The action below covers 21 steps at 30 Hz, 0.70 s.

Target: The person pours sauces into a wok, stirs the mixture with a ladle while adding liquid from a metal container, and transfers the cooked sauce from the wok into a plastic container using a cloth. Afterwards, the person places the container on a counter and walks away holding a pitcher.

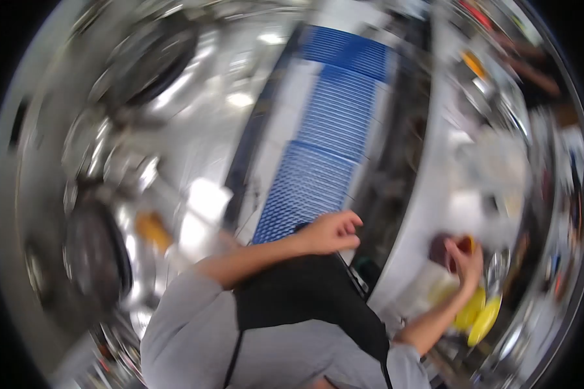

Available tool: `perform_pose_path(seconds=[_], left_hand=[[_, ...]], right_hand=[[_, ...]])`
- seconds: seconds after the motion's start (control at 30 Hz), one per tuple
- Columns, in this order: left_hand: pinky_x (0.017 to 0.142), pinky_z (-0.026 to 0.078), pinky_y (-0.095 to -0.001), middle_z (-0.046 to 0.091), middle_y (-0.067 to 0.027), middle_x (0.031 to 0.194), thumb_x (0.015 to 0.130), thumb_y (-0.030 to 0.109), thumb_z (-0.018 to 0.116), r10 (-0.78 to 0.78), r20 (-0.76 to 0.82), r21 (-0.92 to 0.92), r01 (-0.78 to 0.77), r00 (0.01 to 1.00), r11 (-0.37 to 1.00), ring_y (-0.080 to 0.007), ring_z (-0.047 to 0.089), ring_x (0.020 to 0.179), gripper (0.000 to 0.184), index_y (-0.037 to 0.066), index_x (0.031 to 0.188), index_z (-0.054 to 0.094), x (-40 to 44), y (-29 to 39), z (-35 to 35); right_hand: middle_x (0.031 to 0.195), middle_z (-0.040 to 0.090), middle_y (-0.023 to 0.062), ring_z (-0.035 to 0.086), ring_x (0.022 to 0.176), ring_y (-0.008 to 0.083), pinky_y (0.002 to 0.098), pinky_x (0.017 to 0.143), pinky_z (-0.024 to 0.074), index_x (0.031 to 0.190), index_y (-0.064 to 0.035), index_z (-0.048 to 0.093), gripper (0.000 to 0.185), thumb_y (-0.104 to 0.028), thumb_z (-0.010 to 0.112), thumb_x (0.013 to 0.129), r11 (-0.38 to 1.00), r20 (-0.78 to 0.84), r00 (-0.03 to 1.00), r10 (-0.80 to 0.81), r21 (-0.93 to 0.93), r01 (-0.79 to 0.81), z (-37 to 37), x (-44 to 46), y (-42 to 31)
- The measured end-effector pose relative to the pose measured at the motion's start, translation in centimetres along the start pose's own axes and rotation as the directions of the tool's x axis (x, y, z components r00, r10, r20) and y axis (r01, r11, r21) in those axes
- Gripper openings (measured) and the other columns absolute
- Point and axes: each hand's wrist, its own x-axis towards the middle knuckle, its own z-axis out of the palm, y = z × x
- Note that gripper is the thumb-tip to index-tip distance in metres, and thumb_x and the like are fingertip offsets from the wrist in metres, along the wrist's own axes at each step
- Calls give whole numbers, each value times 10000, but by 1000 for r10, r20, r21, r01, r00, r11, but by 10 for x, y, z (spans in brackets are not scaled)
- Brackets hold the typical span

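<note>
Through blur, probably gripping a dark cup [438, 249] by its easily reached rim with right hand [468, 264] at right surface [425, 206]; with left hand [329, 233] free, fingers loosely spread.

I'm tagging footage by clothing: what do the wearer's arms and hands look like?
The left hand and right hand appear gloveless, and the forearms bare below short grey sleeves. A black apron covers part of the grey top. Blur hides fine detail.
</note>
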Motion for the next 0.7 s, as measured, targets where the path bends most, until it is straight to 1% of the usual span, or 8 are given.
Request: perform_pose_path(seconds=[0.13, 0.2, 0.27, 0.33, 0.5, 0.6, 0.63, 0.7], left_hand=[[681, 525, -337, 700, -75, 849, 818, 247, 745, 67, -66, 138, -58, 996, 989, -206, 686, 774, 411, 54, 1156, 614, -82, -46, -13], [703, 524, -353, 701, -75, 845, 795, 145, 706, 13, -114, 91, -3, 993, 996, -218, 685, 789, 355, 51, 1126, 621, -128, -54, -22], [707, 525, -357, 702, -74, 857, 783, 98, 679, 21, -139, 55, -13, 990, 998, -220, 685, 802, 350, 50, 1126, 624, -162, -77, -20], [705, 524, -359, 699, -92, 917, 770, 49, 642, 38, -222, 77, -21, 974, 997, -209, 679, 814, 358, 57, 1128, 634, -195, -101, -15], [719, 525, -347, 676, -110, 955, 781, 47, 636, 6, -463, 13, 1, 886, 1000, -221, 672, 818, 324, 65, 1104, 655, -277, -100, -27], [849, 524, -354, 628, -125, 1068, 790, 61, 657, 217, -824, 269, 26, 523, 963, -270, 644, 1010, 259, 60, 1049, 673, -332, -72, -50], [929, 500, -395, 598, -136, 1154, 784, 64, 680, 412, -852, 487, 198, 324, 851, -306, 595, 1123, 259, 68, 1043, 678, -352, -69, -63], [1004, 446, -480, 567, -191, 1265, 751, 35, 671, 452, -891, 417, 479, 46, 773, -391, 525, 1198, 296, 58, 1046, 665, -399, -58, -91]], right_hand=[[948, 675, 124, 618, 876, 226, 366, 827, 496, 1093, -18, 648, 567, -445, 826, 765, 998, 46, 997, -56, 15, 56, 6, 13, 57], [952, 681, 158, 633, 862, 291, 386, 814, 497, 1153, 23, 637, 652, -498, 790, 791, 934, -70, 985, -155, -336, 123, 8, 15, 56], [1006, 688, 214, 644, 918, 352, 413, 850, 493, 1228, 67, 617, 747, -529, 769, 803, 585, -390, 727, -565, -811, 20, 28, -14, 32], [1223, 626, 282, 614, 1098, 385, 417, 939, 473, 1287, 77, 590, 705, -480, 718, 873, 907, -339, 895, -291, -395, 145, 51, -61, -43], [1231, 641, 236, 638, 1105, 310, 380, 963, 489, 1270, 44, 613, 461, -274, 680, 944, 698, 322, 635, -702, 135, 703, 204, -134, -139], [1169, 660, 227, 648, 1062, 343, 390, 915, 496, 1236, 37, 618, 449, -268, 697, 917, 550, 518, 375, -769, 236, 801, 300, -173, -172], [1159, 662, 229, 646, 1053, 355, 404, 902, 497, 1248, 31, 597, 467, -272, 705, 909, 564, 548, 349, -760, 288, 774, 326, -186, -185], [1147, 660, 241, 641, 1039, 392, 444, 885, 496, 1291, 11, 536, 498, -256, 697, 903, 524, 572, 267, -776, 348, 778, 368, -210, -209]])
